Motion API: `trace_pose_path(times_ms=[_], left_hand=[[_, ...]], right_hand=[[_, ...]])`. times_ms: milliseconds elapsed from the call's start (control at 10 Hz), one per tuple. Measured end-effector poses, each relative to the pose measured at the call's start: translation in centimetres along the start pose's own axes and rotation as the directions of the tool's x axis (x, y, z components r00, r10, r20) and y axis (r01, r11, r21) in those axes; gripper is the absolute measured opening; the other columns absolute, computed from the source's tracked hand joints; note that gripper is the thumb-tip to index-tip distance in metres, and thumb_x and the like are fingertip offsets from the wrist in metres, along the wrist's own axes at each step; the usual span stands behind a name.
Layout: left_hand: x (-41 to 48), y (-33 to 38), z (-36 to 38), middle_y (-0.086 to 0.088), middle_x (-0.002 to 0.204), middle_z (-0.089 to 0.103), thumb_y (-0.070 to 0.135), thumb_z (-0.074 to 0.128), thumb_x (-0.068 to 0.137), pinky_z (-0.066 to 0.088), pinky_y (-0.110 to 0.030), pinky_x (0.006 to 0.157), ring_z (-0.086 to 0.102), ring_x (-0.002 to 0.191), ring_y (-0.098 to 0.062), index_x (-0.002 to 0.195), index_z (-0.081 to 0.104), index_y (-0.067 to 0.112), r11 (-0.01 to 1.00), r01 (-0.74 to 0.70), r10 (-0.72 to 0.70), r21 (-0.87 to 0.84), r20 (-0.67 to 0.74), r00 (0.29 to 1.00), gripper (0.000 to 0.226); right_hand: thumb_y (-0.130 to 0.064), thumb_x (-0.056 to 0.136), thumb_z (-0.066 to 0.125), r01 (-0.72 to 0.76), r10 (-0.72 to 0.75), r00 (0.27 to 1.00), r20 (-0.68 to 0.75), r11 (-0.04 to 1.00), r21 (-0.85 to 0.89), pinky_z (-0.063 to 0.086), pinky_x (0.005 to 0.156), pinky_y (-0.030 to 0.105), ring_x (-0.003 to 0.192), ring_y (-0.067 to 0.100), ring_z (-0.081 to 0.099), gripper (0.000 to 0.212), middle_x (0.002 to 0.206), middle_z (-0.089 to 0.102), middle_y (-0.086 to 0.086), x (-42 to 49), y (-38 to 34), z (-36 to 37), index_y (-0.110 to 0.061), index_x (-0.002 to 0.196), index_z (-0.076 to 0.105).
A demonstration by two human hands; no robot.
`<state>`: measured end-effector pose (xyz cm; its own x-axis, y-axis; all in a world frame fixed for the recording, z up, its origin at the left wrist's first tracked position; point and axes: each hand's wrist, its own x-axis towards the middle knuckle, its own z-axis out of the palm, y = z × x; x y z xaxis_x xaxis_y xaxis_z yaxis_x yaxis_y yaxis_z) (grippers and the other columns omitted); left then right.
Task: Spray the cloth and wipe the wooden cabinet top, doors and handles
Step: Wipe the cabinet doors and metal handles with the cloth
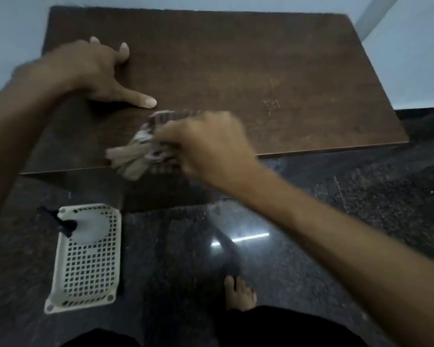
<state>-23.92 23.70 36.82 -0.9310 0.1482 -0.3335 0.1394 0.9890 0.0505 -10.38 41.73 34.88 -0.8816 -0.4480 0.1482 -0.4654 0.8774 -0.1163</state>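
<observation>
The dark wooden cabinet top (236, 71) fills the upper part of the head view. My left hand (95, 71) rests flat on its left side, fingers spread, holding nothing. My right hand (208, 146) grips a bunched, checked cloth (138, 151) at the cabinet's front edge; the cloth is blurred and hangs partly over the edge. A spray bottle (85, 227) with a black trigger head stands in a white perforated basket (85, 271) on the floor, lower left. The cabinet's doors and handles are hidden below the top.
The floor is dark polished stone (311, 221) with a light reflection. My bare foot (239, 293) stands on it near the bottom centre. Pale walls (411, 71) close in behind and to the right of the cabinet.
</observation>
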Motion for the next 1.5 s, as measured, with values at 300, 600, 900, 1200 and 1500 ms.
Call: trace_pose_path(times_ms=[300, 600, 900, 1200, 1500], left_hand=[[-3.6, 2.2, 6.1, -0.024, 0.157, 0.036, 0.051, 0.040, 0.101, 0.036, -0.057, 0.109, 0.040, 0.137, -0.049, 0.153, 0.040, 0.029, 0.992, -0.125, 0.109, -0.013, -0.392, 0.913, 0.056], [-6.0, 2.8, 10.2, -0.005, 0.131, 0.068, 0.054, 0.056, 0.096, 0.014, -0.040, 0.127, 0.063, 0.122, -0.019, 0.140, 0.060, 0.021, 0.737, -0.588, 0.144, -0.333, -0.773, 0.617, 0.055], [-5.2, 2.5, 10.5, -0.009, 0.117, 0.073, 0.078, 0.045, 0.086, 0.022, -0.047, 0.125, 0.063, 0.120, -0.027, 0.145, 0.051, 0.034, 0.718, -0.647, 0.318, -0.258, -0.705, 0.634, 0.074], [-6.5, 2.6, 9.9, 0.015, 0.140, 0.059, 0.059, 0.046, 0.091, 0.033, -0.054, 0.117, 0.050, 0.137, -0.012, 0.140, 0.054, 0.046, 0.716, -0.672, 0.451, -0.190, -0.610, 0.652, 0.051], [-6.2, 3.3, 8.3, 0.016, 0.118, 0.072, 0.053, 0.060, 0.092, 0.051, -0.039, 0.100, 0.066, 0.113, -0.014, 0.115, 0.074, 0.038, 0.805, -0.577, 0.384, -0.136, -0.622, 0.682, 0.031]], right_hand=[[-0.027, 0.087, 0.072, -0.324, 0.363, 0.794, -0.487, 0.932, 0.166, 0.051, 0.092, 0.025, 0.103, 0.006, 0.065, 0.040, 0.116, 0.068, -0.011, -10.1, 10.4, 1.5, -0.029, 0.127, 0.067], [-0.010, 0.088, 0.071, -0.242, 0.262, 0.743, -0.616, 0.963, 0.118, 0.049, 0.100, 0.021, 0.114, 0.007, 0.063, 0.035, 0.121, 0.069, -0.002, -11.0, 7.0, 3.5, -0.014, 0.123, 0.071], [-0.018, 0.081, 0.081, -0.099, 0.067, 0.981, -0.183, 0.981, -0.170, 0.050, 0.091, 0.033, 0.110, 0.027, 0.066, 0.054, 0.123, 0.069, 0.011, -9.8, 6.8, -0.6, -0.011, 0.131, 0.064], [-0.005, 0.083, 0.072, -0.336, 0.318, 0.686, -0.655, 0.936, 0.103, 0.053, 0.091, 0.033, 0.096, 0.020, 0.066, 0.027, 0.104, 0.075, 0.002, -10.6, 1.7, 5.0, -0.011, 0.110, 0.076], [0.009, 0.080, 0.064, -0.330, 0.587, 0.373, -0.719, 0.808, 0.488, 0.047, 0.098, 0.026, 0.107, 0.025, 0.060, 0.050, 0.117, 0.065, 0.010, -9.9, -2.6, 13.6, -0.007, 0.127, 0.067]])
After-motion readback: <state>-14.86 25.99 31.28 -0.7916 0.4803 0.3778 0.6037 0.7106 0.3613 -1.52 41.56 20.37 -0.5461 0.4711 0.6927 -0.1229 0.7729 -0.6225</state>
